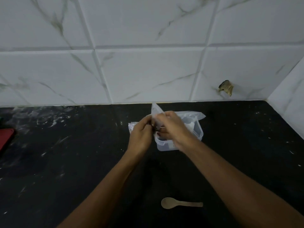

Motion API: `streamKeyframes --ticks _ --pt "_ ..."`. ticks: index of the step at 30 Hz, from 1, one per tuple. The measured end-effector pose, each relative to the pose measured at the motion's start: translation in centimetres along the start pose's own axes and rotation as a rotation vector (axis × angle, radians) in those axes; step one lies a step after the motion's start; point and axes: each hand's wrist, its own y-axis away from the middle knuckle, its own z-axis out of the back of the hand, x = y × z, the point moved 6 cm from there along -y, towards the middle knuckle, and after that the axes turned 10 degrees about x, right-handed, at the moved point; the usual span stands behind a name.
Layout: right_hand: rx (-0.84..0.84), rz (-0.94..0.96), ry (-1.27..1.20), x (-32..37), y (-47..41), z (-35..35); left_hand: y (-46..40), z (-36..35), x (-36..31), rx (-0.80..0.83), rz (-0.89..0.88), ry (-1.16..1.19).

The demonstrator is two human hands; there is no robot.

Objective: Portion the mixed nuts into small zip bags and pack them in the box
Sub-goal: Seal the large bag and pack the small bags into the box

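Observation:
Both hands meet over a clear plastic box [198, 134] on the black counter. My left hand [140, 135] and my right hand [171, 127] pinch a small clear zip bag [156, 112] between them, its top corner sticking up above my fingers. The bag's contents are hidden by my fingers. More clear plastic bags [195, 115] lie behind the box, and another bit of plastic [131, 125] shows left of my left hand. The inside of the box is mostly covered by my right hand.
A small wooden spoon [179, 203] lies on the black counter [65, 162] near the front. A red object [5, 139] sits at the left edge. White marble-look tiles [148, 71] form the back wall, with a side wall at the right.

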Motion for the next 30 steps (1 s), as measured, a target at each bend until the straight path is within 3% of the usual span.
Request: streamKeyframes --ticks 4,9,16,19,21,23,25,30 --pt "-0.076 -0.125 0.079 0.7 -0.3 4.5 -2.7 -3.5 -0.8 0.101 0.056 -0.037" --pt "-0.153 -0.356 0.196 -2.1 -2.8 6.9 -5.6 -6.1 2.2 0.21 0.376 0.031" --pt "-0.03 -0.442 0.34 -3.9 -4.6 6.7 -7.7 -6.4 4.6 0.186 0.633 0.026" --pt "0.043 -0.417 0.34 -3.8 -5.3 6.3 -7.9 -6.4 4.2 0.213 0.687 -0.019" --pt "0.118 -0.495 0.562 -4.0 -5.3 6.1 -8.1 -6.5 4.1 0.227 0.711 -0.079" --pt "0.121 -0.467 0.66 -4.0 -5.8 6.3 -8.1 -6.8 4.0 0.259 0.727 -0.116" --pt "0.127 -0.4 0.604 -4.1 -6.0 6.4 -8.3 -7.2 4.1 0.305 0.717 -0.133" --pt "0.075 -0.478 0.737 -4.3 -6.3 6.8 -8.3 -7.7 3.8 0.375 0.626 -0.245"
